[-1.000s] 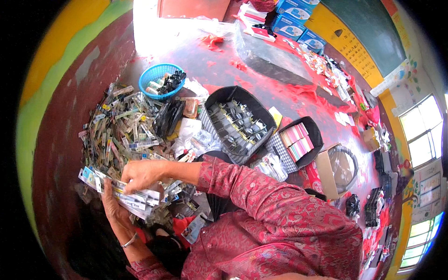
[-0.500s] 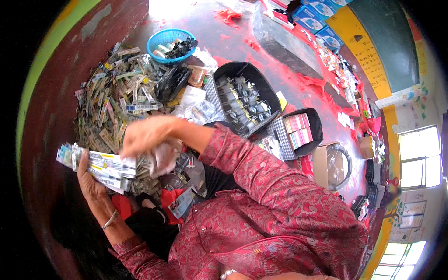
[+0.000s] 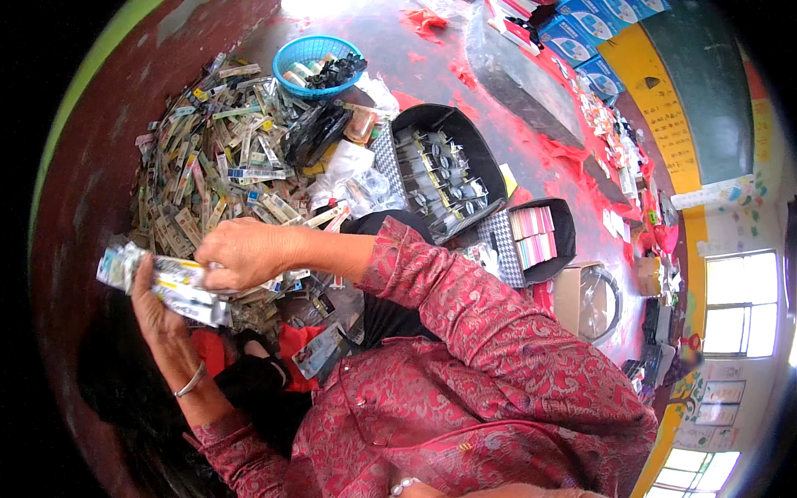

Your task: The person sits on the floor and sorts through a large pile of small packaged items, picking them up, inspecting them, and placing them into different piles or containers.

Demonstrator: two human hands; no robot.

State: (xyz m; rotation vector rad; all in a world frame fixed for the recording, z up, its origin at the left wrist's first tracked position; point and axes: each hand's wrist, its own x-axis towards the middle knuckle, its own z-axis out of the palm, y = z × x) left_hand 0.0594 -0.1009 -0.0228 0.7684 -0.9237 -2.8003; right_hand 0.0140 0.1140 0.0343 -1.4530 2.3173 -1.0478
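Observation:
My left hand point(image 3: 156, 311), a metal bangle at its wrist, is closed around a stack of slim flat packets point(image 3: 184, 290) in white, yellow and black wrapping. At the stack's right end is my right hand point(image 3: 245, 251), fingers curled in a pinch; what they hold, if anything, is hidden. Beyond both hands spreads a big heap of similar slim packets point(image 3: 187, 166) on the floor. More loose packets lie under my right forearm, partly covered by it.
A blue plastic basket point(image 3: 283, 65) with black plastic stands behind the heap, near a black plastic bag point(image 3: 314, 137). To the right are a black bin of packaged items point(image 3: 496, 170), a smaller bin of coloured packets point(image 3: 566, 241) and a cardboard box point(image 3: 568, 300).
My right hand, blurred before, has come to the packet stack with its fingers curled. A pale pinkish blur below it is gone. The view has shifted slightly.

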